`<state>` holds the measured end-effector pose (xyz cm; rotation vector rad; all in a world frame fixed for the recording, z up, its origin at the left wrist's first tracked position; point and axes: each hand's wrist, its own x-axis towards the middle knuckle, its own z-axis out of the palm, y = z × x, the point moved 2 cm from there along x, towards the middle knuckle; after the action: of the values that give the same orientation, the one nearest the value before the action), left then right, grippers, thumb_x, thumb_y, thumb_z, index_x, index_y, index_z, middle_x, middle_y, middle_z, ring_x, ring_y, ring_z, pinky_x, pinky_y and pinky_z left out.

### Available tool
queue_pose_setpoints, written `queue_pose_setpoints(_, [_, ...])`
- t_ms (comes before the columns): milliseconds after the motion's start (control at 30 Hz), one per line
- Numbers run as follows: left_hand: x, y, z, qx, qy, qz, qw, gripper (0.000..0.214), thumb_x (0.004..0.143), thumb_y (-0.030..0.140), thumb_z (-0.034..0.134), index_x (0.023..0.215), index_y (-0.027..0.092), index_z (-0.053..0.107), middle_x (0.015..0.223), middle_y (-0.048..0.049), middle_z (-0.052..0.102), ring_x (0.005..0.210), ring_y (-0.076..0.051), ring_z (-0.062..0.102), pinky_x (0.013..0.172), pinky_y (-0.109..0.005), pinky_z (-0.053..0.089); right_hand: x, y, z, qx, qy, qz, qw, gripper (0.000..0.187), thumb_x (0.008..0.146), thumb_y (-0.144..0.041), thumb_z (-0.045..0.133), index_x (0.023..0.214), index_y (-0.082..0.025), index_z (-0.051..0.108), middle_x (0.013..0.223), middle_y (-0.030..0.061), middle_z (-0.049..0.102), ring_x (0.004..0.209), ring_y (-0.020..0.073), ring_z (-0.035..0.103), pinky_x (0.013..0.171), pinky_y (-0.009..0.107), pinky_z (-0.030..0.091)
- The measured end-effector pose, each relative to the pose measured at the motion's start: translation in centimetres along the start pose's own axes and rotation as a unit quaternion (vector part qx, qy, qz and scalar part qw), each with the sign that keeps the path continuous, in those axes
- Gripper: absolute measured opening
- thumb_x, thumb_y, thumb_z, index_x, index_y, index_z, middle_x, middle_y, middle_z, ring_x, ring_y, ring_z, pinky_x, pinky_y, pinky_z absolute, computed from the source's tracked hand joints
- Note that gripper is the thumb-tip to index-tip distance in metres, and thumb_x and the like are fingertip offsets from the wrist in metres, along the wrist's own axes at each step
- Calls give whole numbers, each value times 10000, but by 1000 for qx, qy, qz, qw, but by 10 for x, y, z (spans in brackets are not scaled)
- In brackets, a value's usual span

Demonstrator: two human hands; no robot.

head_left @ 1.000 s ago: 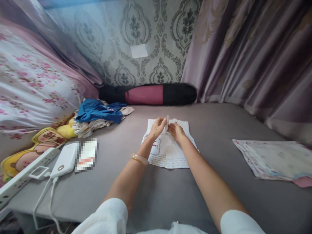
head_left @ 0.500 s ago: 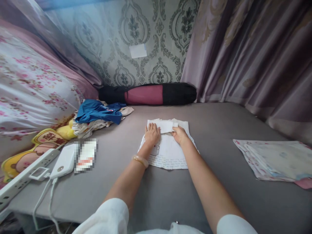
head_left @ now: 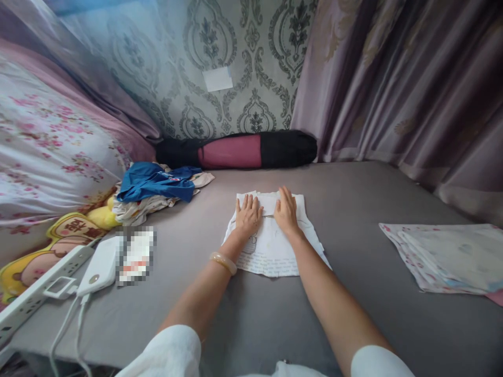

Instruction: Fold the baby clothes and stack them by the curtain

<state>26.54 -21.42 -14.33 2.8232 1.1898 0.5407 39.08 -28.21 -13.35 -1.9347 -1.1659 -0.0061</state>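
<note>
White garment [head_left: 277,246]: spread on the grey sheet [head_left: 251,324], between and under the hands – take it as the dial's centre, 12 o'clock pointing away from the person; rows of small lettering run along its 6 o'clock edge.
Folded band: a white strip [head_left: 269,204] lies across the garment near its 12 o'clock edge, bridging the two hands.
Left hand [head_left: 248,215]: palm down on the strip's 9 o'clock end, fingers spread wide and straight.
Bangle [head_left: 223,263]: pale, around the left wrist.
Right hand [head_left: 286,212]: at the strip's 3 o'clock end, fingers straight and close together, hand unclosed and tipped partly on edge – how firmly it touches the cloth, I cannot tell.
Clothes pile [head_left: 156,183]: at 10 o'clock, a blue piece on top of pale ones.
Long bag [head_left: 230,152]: black and dark pink, at 12 o'clock, below the patterned wall [head_left: 251,57].
Folded cloths [head_left: 444,256]: stacked at 3 o'clock, well apart from the garment.
Power bank [head_left: 101,266]: white, cabled, toward 9 o'clock, beside a power strip [head_left: 43,290].
</note>
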Motion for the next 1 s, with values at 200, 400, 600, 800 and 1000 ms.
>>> queue_pose_setpoints(200, [12, 3, 1, -19, -18, -1, 1000, 543, 998, 335, 212, 1454, 104, 394, 1524, -148, 386, 1457, -269, 257, 1197, -500, 113, -13, -13, 7, -145, -134, -95, 976, 518, 991, -279, 231, 1443, -130, 437, 1526, 82, 395, 1448, 203, 250, 1196, 434, 44])
queue_pose_setpoints(400, [16, -2, 12, -29, -83, -6, 996, 568, 1003, 359, 213, 1472, 71, 351, 1538, -177, 346, 1442, -289, 288, 1173, -486, 210, -17, -8, 10, -182, -185, -76, 963, 542, 995, -299, 216, 1473, -112, 390, 1544, 78, 361, 1455, 219, 228, 1190, 445, 72])
queue_pose_setpoints(600, [24, -11, 3, -2, -77, -22, 997, 585, 999, 424, 210, 1465, 110, 373, 1527, -161, 376, 1436, -261, 309, 1184, -456, 197, -18, -11, 9, -185, -182, -72, 963, 543, 994, -295, 222, 1476, -98, 377, 1547, 84, 352, 1458, 211, 220, 1190, 436, 83])
queue_pose_setpoints(800, [32, -34, 1, 39, -99, -75, 992, 671, 988, 465, 156, 1483, 46, 326, 1565, -162, 295, 1475, -268, 201, 1207, -453, 126, -19, -14, 6, -187, -183, -70, 962, 551, 987, -290, 233, 1479, -84, 367, 1552, 89, 341, 1460, 218, 212, 1191, 440, 91])
queue_pose_setpoints(1000, [34, -40, 5, 42, -137, -87, 986, 696, 981, 489, 142, 1489, 43, 308, 1575, -161, 272, 1472, -284, 204, 1201, -465, 138, -20, -15, 5, -185, -181, -69, 963, 549, 989, -289, 232, 1477, -79, 369, 1551, 81, 344, 1461, 214, 210, 1195, 435, 85])
